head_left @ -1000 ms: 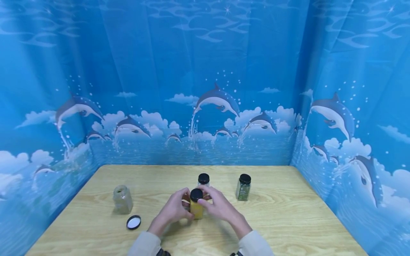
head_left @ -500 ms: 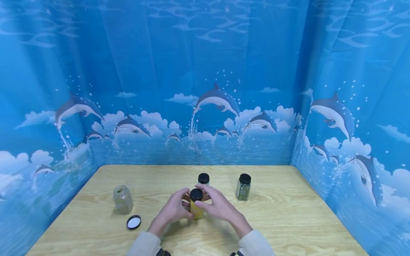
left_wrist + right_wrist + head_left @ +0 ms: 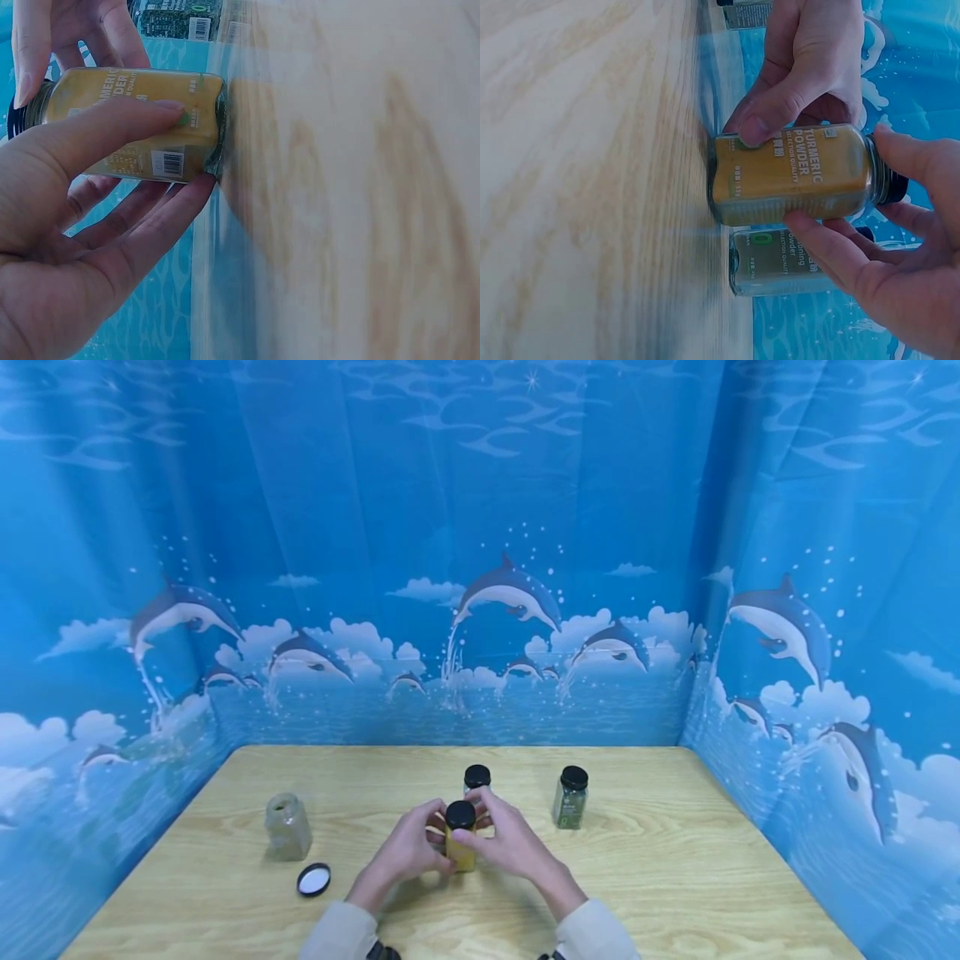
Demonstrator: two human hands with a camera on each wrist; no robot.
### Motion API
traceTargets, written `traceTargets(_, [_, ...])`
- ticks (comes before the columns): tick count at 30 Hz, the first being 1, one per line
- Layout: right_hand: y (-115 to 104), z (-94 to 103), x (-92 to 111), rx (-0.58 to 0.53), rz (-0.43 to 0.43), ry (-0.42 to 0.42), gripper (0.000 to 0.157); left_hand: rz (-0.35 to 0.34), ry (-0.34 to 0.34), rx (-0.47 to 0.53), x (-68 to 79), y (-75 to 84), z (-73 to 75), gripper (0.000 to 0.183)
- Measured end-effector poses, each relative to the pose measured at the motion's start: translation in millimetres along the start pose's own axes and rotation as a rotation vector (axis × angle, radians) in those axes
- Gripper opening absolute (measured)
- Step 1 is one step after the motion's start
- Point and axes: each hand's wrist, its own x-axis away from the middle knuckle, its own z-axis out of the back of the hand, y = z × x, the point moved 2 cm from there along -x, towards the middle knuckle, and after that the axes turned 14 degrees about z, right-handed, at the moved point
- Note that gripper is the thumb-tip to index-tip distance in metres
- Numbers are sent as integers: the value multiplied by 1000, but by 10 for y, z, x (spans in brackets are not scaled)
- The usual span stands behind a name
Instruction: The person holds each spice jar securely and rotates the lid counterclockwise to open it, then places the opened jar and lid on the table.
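A glass jar of yellow turmeric powder (image 3: 460, 853) with a black lid (image 3: 460, 815) stands upright at mid-table, its base right at the wood. My left hand (image 3: 411, 845) grips its body low down, thumb laid across the label (image 3: 112, 82) in the left wrist view. From the other side my right hand (image 3: 512, 842) holds it higher up. In the right wrist view the right thumb (image 3: 889, 142) is at the neck by the lid, and a fingertip touches the jar's side. Behind it another black-lidded jar (image 3: 477, 777) is mostly hidden.
An uncapped, cloudy glass jar (image 3: 288, 831) stands to the left, with a loose black lid (image 3: 313, 880), white inside up, in front of it. A capped jar of green contents (image 3: 571, 800) stands at right. Dolphin-print curtains (image 3: 480, 527) enclose the wooden table (image 3: 675, 877).
My right thumb has slid slightly left across the jar's upper front, and the right fingers have shifted a little. The left hand and the jar stay in place.
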Motion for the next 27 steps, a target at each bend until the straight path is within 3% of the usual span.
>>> traceTargets(10, [-19, 49, 0, 18, 50, -84, 45, 8, -14, -39, 2, 10, 4, 54])
traceTargets(16, [-16, 68, 16, 3, 28, -106, 54, 7, -22, -20, 6, 14, 4, 54])
traceTargets(20, [-14, 61, 27, -26, -21, -96, 61, 1, -21, -15, 1, 3, 4, 54])
traceTargets(27, [-15, 10, 11, -36, -31, -23, 54, -12, -14, -13, -7, -6, 11, 53])
